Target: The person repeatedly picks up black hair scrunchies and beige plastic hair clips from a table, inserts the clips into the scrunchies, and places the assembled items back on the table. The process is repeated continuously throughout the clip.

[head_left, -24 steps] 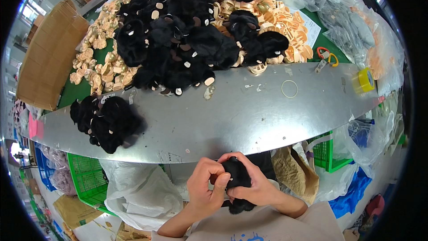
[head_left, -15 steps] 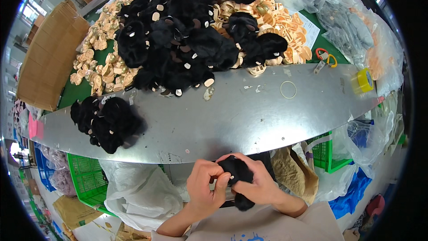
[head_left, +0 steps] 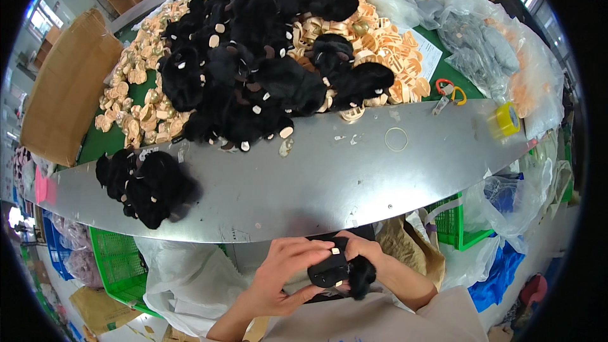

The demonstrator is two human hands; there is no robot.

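Note:
In front of my body, just below the table's near edge, both hands hold a small black furry plush piece (head_left: 329, 270). My left hand (head_left: 282, 273) grips its left side, fingers on top and thumb below, next to a small pale tab. My right hand (head_left: 366, 252) is closed around its right side, where a fluffy black tuft hangs down; some of those fingers are hidden. On the metal tabletop (head_left: 304, 177) a small group of black plush pieces (head_left: 152, 183) lies at the left. A big heap of similar pieces (head_left: 278, 82) with pale ends lies beyond.
Many peach plastic parts (head_left: 399, 57) lie around the heap. Orange-handled scissors (head_left: 457, 94), yellow tape (head_left: 506, 119) and a rubber band (head_left: 396, 139) are at the right. A cardboard sheet (head_left: 69, 88) stands at far left. Green crates (head_left: 117, 269) and plastic bags (head_left: 183, 278) sit below the edge.
The plush piece has been turned, showing a smoother dark face, with its tuft now at the right. My left hand has opened from a pinch to a wider grip. The view has shifted slightly.

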